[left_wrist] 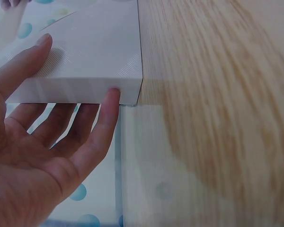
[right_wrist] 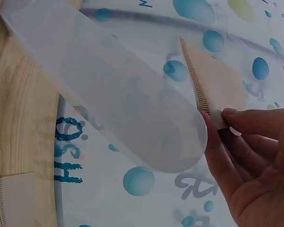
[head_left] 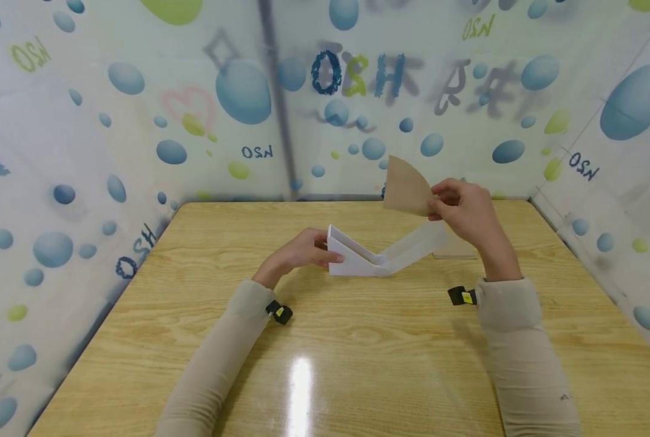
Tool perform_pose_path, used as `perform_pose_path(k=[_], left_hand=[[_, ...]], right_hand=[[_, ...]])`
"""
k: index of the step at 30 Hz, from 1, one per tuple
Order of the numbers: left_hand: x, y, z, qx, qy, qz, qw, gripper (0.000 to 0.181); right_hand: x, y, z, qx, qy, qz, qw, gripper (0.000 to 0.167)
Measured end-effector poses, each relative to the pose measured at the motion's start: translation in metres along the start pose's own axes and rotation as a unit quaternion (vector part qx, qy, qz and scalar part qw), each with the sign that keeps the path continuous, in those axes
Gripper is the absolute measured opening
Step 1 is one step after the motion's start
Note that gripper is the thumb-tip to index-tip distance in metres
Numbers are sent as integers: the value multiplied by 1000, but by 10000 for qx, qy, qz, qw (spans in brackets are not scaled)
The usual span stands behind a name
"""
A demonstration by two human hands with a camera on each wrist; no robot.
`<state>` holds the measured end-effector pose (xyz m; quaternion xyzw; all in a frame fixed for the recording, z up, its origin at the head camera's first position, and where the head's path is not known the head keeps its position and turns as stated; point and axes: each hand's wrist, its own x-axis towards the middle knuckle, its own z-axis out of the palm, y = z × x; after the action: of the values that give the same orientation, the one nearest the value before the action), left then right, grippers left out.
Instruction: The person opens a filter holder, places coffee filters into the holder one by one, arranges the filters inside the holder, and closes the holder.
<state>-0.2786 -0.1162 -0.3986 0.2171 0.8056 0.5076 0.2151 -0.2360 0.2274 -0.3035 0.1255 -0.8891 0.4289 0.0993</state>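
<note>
My left hand point(head_left: 304, 249) grips the closed end of a white case point(head_left: 352, 258) with a slanted open top, low over the table. In the left wrist view, the thumb lies on the case's broad side point(left_wrist: 94, 47) and the fingers reach around its other side. The case's translucent lid point(right_wrist: 123, 90) is swung out to the right. Above the lid, my right hand point(head_left: 469, 209) pinches a brown paper coffee filter point(head_left: 406, 188) with a crimped edge, between thumb and fingers. The lid's rounded tip is close by the right fingers; whether they touch cannot be told.
Another brown coffee filter point(head_left: 456, 247) lies on the wooden table point(head_left: 357, 340) behind the lid, partly covered from view by it. A patterned curtain point(head_left: 325, 121) with blue drops stands along the table's back and sides. Black camera straps sit on both wrists.
</note>
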Motion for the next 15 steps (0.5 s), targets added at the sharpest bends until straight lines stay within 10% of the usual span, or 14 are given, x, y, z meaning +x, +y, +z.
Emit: perform_pose_path(k=[15], left_hand=[[1, 0, 0, 40, 10, -17, 10000, 35]], right_hand=[[0, -4, 17, -232, -291, -322, 9988, 18]])
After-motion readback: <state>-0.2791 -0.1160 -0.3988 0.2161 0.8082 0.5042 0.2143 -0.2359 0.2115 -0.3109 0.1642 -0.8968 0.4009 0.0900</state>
